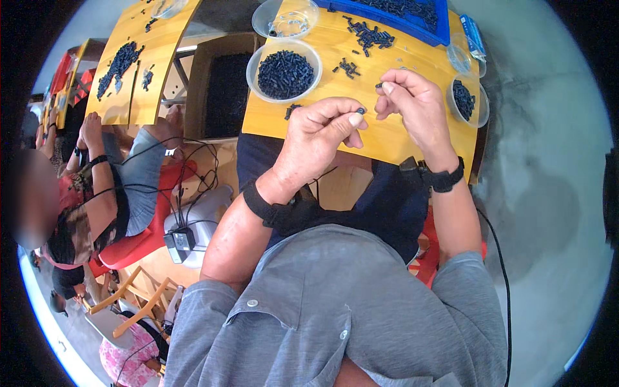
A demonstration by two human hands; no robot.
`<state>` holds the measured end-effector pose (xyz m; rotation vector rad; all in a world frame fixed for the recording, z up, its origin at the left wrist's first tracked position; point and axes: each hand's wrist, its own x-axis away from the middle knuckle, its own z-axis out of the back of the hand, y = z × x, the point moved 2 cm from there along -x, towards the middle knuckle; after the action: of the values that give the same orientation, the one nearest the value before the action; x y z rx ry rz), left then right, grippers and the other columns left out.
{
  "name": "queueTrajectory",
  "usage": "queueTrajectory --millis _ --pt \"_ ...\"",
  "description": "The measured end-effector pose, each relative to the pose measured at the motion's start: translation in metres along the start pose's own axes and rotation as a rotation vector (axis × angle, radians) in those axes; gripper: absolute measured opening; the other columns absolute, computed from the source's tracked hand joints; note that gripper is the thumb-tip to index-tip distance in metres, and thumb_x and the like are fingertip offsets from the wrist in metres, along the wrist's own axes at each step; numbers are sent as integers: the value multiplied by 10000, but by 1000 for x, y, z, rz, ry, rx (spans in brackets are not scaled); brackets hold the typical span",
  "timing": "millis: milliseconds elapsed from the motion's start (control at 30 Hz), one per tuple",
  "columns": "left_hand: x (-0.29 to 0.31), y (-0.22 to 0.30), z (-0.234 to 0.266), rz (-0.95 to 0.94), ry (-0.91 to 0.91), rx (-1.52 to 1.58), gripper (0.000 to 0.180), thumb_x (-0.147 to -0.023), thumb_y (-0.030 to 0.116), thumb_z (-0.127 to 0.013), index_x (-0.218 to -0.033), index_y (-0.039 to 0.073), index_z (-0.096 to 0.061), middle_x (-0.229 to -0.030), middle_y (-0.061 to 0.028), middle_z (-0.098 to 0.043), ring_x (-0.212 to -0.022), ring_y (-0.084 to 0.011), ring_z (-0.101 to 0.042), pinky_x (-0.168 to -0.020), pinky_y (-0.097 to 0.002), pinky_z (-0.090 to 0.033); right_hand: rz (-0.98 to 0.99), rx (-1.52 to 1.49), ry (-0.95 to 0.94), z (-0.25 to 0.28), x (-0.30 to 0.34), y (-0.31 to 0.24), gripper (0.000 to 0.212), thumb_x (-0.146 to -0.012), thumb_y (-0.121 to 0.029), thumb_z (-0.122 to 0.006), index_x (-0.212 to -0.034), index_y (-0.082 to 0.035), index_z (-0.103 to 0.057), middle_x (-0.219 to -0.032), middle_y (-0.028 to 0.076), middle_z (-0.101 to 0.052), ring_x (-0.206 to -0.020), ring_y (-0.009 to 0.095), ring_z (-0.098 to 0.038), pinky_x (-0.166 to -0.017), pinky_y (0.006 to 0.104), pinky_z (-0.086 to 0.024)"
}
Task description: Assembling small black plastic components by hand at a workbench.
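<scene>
A small dark part (pixel 361 110) was pinched between thumb and forefinger of the left hand (pixel 316 133), above the near edge of the bench (pixel 387 140). The right hand (pixel 417 104), just beside it but not touching, had thumb and forefinger together on a second dark part (pixel 379 85). Beyond the left hand stood a clear bowl (pixel 252 89) of dark pieces; near the right, a smaller bowl (pixel 482 111) held more. Loose pieces (pixel 372 37) lay between them, before a blue tray (pixel 427 37). Leftward, a co-worker (pixel 93 216) sat.
</scene>
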<state>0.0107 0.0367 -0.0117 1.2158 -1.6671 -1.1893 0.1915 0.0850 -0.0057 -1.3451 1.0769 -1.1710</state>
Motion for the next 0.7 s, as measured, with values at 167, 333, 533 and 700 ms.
queueTrajectory --millis 167,333,533,700 --pt "7 3 -4 -3 -9 5 139 -896 58 -570 -1008 -17 -602 -824 -64 -640 -667 -120 -612 -619 -233 -501 104 -6 -158 -12 25 -30 102 -872 -22 -564 -940 45 -601 -753 63 -621 -609 112 -613 -543 232 -520" --pt "13 6 -6 -11 -17 -4 125 -896 59 -571 -993 -12 -605 -797 -51 -628 -662 -116 -609 -611 -231 -497 150 80 -233 -17 37 -40 103 -869 -21 -572 -933 50 -609 -705 53 -622 -604 91 -608 -547 221 -511" --pt "18 9 -3 -30 -28 -10 122 -896 66 -572 -982 -11 -611 -798 -48 -626 -663 -111 -607 -613 -229 -496 175 145 -232 -23 41 -44 95 -868 -23 -574 -923 41 -618 -704 35 -617 -595 77 -597 -544 210 -501" --pt "19 10 0 -13 -33 1 134 -895 65 -572 -992 -15 -616 -797 -48 -625 -665 -113 -608 -619 -227 -494 190 185 -247 -28 42 -45 89 -865 -19 -576 -921 33 -621 -704 28 -615 -596 69 -591 -544 203 -493"
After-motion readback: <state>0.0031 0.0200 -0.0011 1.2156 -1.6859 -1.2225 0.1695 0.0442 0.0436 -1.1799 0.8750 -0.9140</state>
